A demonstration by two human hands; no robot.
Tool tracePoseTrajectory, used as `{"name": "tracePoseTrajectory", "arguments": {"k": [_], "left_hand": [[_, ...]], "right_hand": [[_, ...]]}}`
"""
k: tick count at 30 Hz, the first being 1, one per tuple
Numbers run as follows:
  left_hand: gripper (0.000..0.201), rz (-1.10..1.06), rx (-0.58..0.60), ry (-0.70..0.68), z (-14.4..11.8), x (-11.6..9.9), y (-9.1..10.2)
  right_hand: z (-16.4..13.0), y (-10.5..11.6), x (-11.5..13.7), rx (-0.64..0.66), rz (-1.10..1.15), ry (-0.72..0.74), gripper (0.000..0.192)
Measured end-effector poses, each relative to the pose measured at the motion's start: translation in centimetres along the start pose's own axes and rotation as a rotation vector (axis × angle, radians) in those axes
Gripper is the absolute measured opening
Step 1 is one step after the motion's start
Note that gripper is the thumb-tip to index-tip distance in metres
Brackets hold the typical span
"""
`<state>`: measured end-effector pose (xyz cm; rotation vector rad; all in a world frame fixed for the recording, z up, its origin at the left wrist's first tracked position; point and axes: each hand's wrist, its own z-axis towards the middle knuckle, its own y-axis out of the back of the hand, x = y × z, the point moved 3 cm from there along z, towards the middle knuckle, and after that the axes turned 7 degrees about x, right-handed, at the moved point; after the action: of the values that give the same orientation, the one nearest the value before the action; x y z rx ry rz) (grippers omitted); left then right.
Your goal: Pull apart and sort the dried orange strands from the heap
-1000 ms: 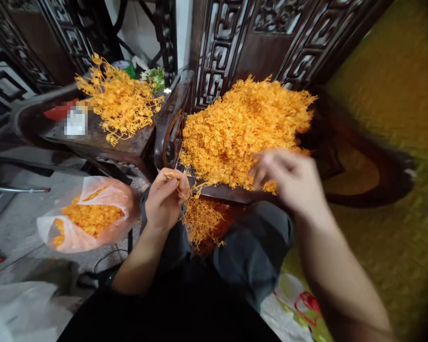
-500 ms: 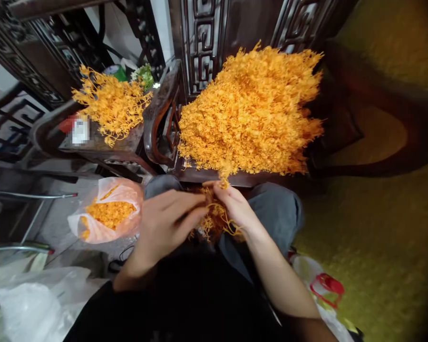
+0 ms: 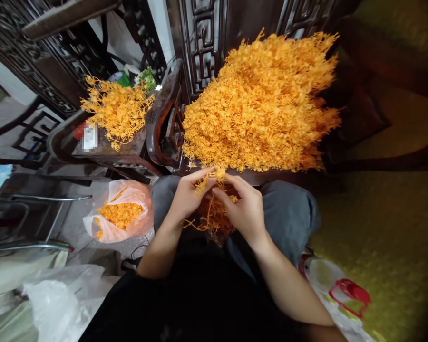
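My left hand (image 3: pixel 186 198) and my right hand (image 3: pixel 245 209) meet just above my lap, both pinching a small orange sprig (image 3: pixel 209 176) of thin plastic strands. Below the fingers hangs a loose bunch of orange strands (image 3: pixel 214 216) between my knees. Right behind the hands, a large heap of orange sprigs (image 3: pixel 262 104) covers the seat of a dark carved wooden chair (image 3: pixel 164 128). A smaller pile of orange sprigs (image 3: pixel 117 110) lies on a second wooden seat at the left.
An open plastic bag (image 3: pixel 119 213) of orange pieces sits on the floor at the left. White plastic bags (image 3: pixel 53 299) lie at the lower left, metal tubes (image 3: pixel 50 198) near them. A yellow mat (image 3: pixel 388 228) spreads to the right, with a red-handled bag (image 3: pixel 342 289) by my right leg.
My right hand came back from the big heap to my left hand, and both now hold a sprig together. The view tilted down and shifted slightly.
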<state>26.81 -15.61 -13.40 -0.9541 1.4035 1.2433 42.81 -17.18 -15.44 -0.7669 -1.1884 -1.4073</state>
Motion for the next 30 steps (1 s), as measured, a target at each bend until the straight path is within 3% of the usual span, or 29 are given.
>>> {"name": "tracePoseTrajectory", "arguments": {"k": [2, 4, 7, 10, 11, 12, 15, 17, 20, 22, 27, 28, 30], "left_hand": [[0.035, -0.042, -0.087, 0.021, -0.1, 0.3, -0.3], [0.029, -0.054, -0.160, 0.023, 0.0, 0.6, -0.3], [0.021, -0.071, -0.252, -0.007, 0.3, 1.2, 0.6], [0.020, -0.233, -0.427, -0.058, 0.6, 2.0, 2.1], [0.021, -0.297, -0.437, -0.051, 0.6, 2.2, 2.2], [0.022, -0.347, -0.395, -0.023, 0.7, 2.3, 2.0], [0.035, -0.400, -0.152, 0.097, 0.6, 2.0, -0.1], [0.044, -0.428, -0.055, 0.136, 0.4, 1.5, -1.6], [0.047, -0.478, -0.011, 0.172, 0.2, 1.0, -2.9], [0.048, -0.492, -0.014, 0.194, 0.2, 1.0, -3.3], [0.042, -0.346, -0.086, 0.111, 0.4, 0.8, -2.4], [0.041, -0.364, -0.105, 0.100, 0.4, 0.7, -1.7], [0.042, -0.474, -0.177, 0.082, 0.1, 0.7, 0.0]], "right_hand": [[0.1, 0.0, 0.1, -0.074, 0.032, -0.027, 0.011], [-0.1, -0.1, 0.1, -0.139, 0.105, -0.068, 0.004], [-0.5, 0.4, 0.3, -0.229, 0.199, -0.073, 0.003], [-1.1, 2.2, 0.6, -0.460, 0.312, 0.013, 0.011], [-1.2, 2.7, 0.7, -0.486, 0.350, 0.035, 0.014], [-1.1, 2.9, 0.7, -0.451, 0.375, 0.045, 0.015], [-0.2, 2.2, 0.6, -0.137, 0.285, 0.034, 0.003], [0.5, 1.6, 0.3, -0.029, 0.163, 0.034, 0.022], [1.5, 0.8, 0.0, -0.008, 0.005, 0.065, 0.059], [1.9, 0.0, -0.1, 0.010, -0.054, 0.102, 0.069], [1.7, -0.2, -0.2, -0.188, -0.036, 0.163, 0.009], [1.7, 0.6, -0.4, -0.275, 0.010, 0.146, 0.007], [1.7, 3.2, -1.0, -0.514, 0.206, 0.113, 0.019]]}}
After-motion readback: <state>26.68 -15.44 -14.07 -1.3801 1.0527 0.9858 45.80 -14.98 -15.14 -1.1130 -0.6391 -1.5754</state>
